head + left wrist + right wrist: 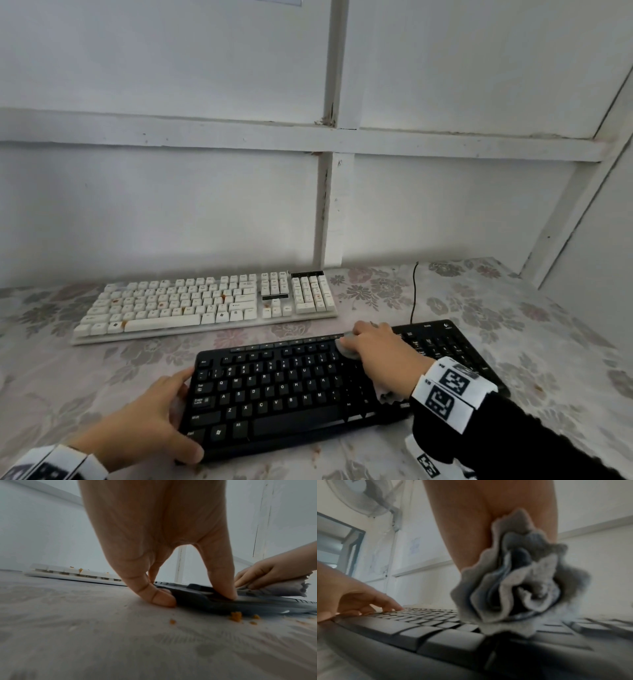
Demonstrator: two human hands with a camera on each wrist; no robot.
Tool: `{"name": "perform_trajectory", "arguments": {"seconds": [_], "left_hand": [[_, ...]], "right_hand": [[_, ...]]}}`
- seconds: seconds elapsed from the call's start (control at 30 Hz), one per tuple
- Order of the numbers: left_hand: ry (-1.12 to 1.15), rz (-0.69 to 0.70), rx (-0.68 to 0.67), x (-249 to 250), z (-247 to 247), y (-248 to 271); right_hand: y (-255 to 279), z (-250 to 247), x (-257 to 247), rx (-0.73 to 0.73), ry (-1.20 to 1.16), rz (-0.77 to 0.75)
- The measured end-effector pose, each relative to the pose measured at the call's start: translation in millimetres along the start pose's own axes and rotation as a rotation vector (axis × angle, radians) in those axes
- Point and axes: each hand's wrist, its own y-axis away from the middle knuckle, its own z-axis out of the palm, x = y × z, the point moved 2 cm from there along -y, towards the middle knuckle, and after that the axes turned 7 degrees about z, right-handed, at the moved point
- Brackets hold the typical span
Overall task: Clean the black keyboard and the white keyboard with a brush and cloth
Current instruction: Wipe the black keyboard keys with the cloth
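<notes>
While my right hand [373, 346] presses the bunched cloth [518, 582] at upper centre of the black keyboard [291, 387], its length runs left toward my left hand [154, 418], fingers clamping that end.

Left hand [150, 416] at lower left, palm turned inward, thumb and fingers [163, 599] clasping the left end of the black keyboard [274, 387]; fingertips touch the tabletop [68, 377]. Right hand [380, 353] reaches forward over the keyboard's upper right key area, fingers curled round a bunched grey cloth [513, 588] pressed against the keys. Right forearm in a black sleeve [513, 438] enters from lower right. Both wrists carry white bands [452, 390] with black square markers.
</notes>
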Motion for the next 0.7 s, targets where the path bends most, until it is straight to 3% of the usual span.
{"name": "perform_trajectory", "arguments": {"seconds": [0.2, 0.4, 0.6, 0.7], "left_hand": [[-0.014, 0.0, 0.013, 0.9, 1.1, 2.2], [-0.018, 0.024, -0.007, 5.0, 0.3, 2.8], [-0.008, 0.013, -0.005, 6.4, 0.0, 2.1], [0.004, 0.001, 0.013, 3.9, -0.8, 1.9]], "right_hand": [[6.8, -0.2, 54.3, 0.027, 0.027, 0.181], [-1.8, -15.2, 76.0, 0.076, 0.037, 0.313], [8.7, 6.4, 120.6, 0.054, 0.054, 0.301], [11.5, 1.5, 139.2, 0.026, 0.054, 0.383]]}}
